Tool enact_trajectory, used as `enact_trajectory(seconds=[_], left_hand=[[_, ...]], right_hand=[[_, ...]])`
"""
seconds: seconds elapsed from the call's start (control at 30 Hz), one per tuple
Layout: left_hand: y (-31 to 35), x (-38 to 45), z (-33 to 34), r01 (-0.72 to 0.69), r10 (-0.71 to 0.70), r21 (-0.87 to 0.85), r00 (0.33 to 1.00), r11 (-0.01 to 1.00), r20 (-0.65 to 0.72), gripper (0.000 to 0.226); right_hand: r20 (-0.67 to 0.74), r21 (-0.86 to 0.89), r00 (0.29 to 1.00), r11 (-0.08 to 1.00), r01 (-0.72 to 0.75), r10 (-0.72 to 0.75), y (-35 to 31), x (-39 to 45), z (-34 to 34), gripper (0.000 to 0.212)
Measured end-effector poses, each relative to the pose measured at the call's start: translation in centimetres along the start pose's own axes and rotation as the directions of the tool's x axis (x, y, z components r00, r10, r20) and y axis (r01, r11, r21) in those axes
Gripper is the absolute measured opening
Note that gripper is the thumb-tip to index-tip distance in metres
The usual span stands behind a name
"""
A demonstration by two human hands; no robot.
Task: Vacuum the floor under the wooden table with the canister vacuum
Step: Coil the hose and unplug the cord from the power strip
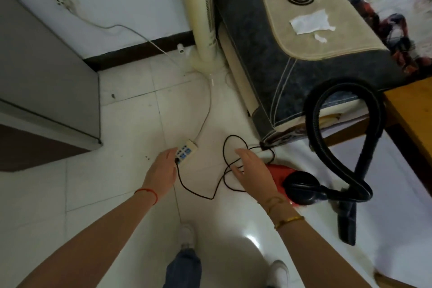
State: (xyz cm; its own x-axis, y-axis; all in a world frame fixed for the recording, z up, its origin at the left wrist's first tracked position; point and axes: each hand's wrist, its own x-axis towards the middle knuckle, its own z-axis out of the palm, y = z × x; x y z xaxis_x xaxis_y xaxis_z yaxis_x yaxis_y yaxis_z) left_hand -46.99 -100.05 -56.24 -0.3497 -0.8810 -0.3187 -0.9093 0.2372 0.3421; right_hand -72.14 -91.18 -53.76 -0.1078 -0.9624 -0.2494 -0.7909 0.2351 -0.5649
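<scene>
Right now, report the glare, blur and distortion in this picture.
Head view: a bright glare patch lies on the glossy floor tiles near the shoes; the wide-angle lens bows the tower fan and the wall edges; the lower right corner is smeared, and both hands, left hand and right hand, look slightly soft; the light is dim and even, with faint shadows.

Head-worn camera looks steeply down, close above the floor [131,128].
</scene>
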Motion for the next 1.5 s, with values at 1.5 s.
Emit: enact_trajectory(seconds=[1.5], left_hand=[[-29.0,19.6,35.1,-0.008,-0.026,-0.158,0.976,0.987,-0.215,0.061]], right_hand=[[0.358,-0.437,0.930,0.895,0.093,0.079,-1.8,26.5,45.3,0.034]])
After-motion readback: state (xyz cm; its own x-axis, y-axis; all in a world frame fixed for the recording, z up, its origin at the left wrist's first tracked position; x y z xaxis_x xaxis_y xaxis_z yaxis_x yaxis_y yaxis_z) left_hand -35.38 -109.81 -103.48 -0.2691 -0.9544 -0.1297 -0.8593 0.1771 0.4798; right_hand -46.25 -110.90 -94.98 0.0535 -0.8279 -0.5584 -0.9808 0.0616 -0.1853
